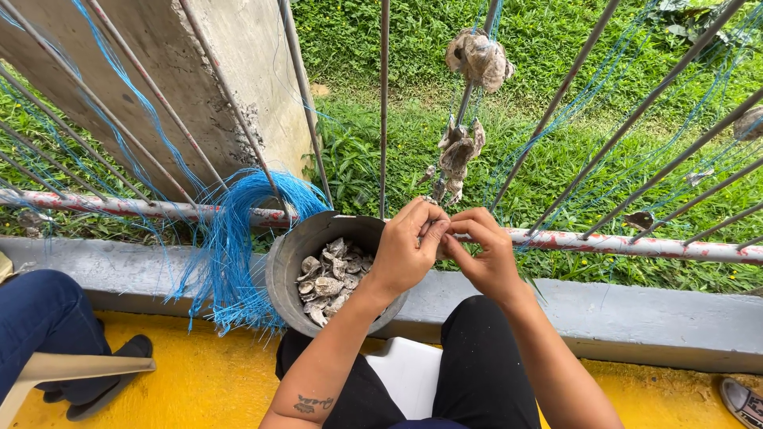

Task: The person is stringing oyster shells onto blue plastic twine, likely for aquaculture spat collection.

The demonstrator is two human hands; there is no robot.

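Note:
My left hand and my right hand meet in front of the railing bar, fingertips pinched together on something small; a thin blue string seems to run up from them. Above them oyster shells hang threaded on that string, with a bigger cluster of shells higher up. Just left of my left hand stands a round grey bucket holding several loose oyster shells. What exactly sits between my fingertips is hidden.
A thick bundle of blue strings drapes over the rail left of the bucket. Metal bars fan upward, grass lies beyond. A grey concrete curb edges the yellow floor. Another person's leg in blue trousers and a chair are at left.

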